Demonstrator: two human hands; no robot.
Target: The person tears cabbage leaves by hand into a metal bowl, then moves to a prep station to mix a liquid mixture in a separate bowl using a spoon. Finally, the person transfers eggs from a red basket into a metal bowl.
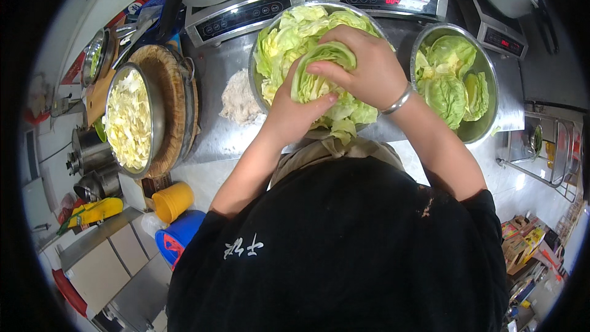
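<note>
Both hands grip one piece of iceberg lettuce (325, 62), its layered inner leaves facing up. My left hand (295, 113) cups it from the near left side, thumb across the front. From the far right, my right hand (368, 67) wraps over it, the thumb lying on the leaves. A metal bracelet circles that wrist. Directly beneath is a large steel bowl (252, 67) heaped with torn lettuce leaves (295, 27). To its right, a second steel bowl (488, 97) contains several larger lettuce pieces (445, 94).
A crumpled whitish cloth (240, 97) lies on the steel counter (216, 62) beside the large bowl. At left, a bowl of chopped pale cabbage (130, 122) rests by a round wooden board (161, 64). Induction cookers (242, 16) line the back. A yellow bucket (173, 202) stands lower left.
</note>
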